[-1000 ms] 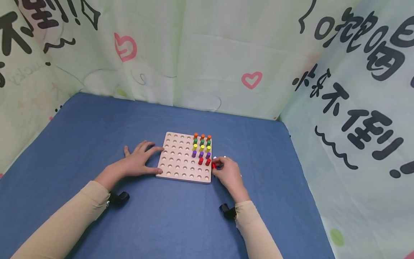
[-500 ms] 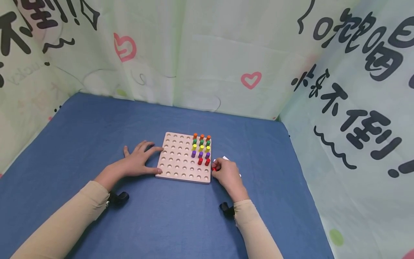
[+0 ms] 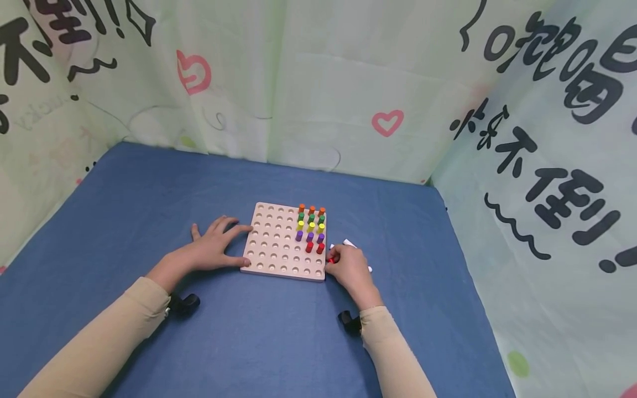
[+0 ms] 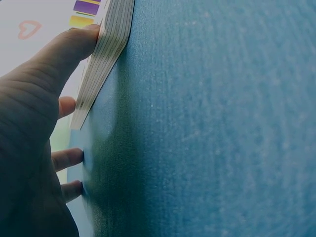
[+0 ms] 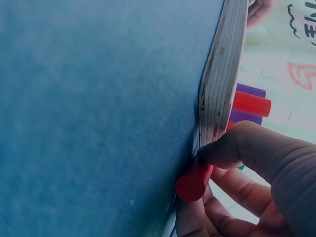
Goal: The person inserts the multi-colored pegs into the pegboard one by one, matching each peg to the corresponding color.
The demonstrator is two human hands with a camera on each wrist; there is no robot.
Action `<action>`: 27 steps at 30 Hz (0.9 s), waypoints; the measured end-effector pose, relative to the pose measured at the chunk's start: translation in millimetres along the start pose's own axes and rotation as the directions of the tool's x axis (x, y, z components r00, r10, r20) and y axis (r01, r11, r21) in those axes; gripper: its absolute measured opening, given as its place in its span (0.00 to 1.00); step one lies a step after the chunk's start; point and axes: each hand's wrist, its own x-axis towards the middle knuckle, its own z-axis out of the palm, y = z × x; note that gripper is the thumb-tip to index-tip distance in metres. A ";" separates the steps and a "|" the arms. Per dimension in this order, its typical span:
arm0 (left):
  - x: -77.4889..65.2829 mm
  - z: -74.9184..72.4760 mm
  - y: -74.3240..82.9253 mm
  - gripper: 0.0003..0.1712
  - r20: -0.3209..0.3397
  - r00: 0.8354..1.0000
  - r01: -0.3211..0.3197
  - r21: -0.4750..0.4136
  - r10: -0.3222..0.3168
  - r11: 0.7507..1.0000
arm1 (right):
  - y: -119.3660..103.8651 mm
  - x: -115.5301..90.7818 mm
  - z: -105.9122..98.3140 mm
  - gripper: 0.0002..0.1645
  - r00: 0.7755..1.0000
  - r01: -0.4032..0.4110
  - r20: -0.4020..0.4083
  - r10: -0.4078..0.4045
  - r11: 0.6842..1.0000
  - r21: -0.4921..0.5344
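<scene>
A pale wooden pegboard [image 3: 273,257] lies on the blue cloth, with rows of round holes. Upright pegs fill part of its right side: orange, green, yellow, purple and two red pegs [image 3: 309,247]. My left hand [image 3: 211,247] is spread at the board's left side, thumb and index finger touching its edge, the other fingers extended over the cloth. Beside the right edge, my right hand [image 3: 350,271] pinches a loose red peg [image 5: 191,186] between thumb and fingers. That peg is low by the cloth and mostly hidden in the head view.
Several white pegs [image 3: 350,243] lie on the cloth behind and beside my right hand, partly covered by it. Blue cloth [image 3: 249,342] spreads around the board. A printed curtain [image 3: 328,83] stands behind and at both sides.
My right hand has shifted slightly toward me with the red peg, which now shows less. More of the white pegs is visible. The left hand and board stay put.
</scene>
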 end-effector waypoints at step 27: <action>-1.8 -3.0 3.1 0.53 0.006 1.000 0.007 -0.010 -0.006 1.000 | -17.5 -8.1 -21.5 0.07 0.998 -0.012 -0.051 0.028 0.960 0.281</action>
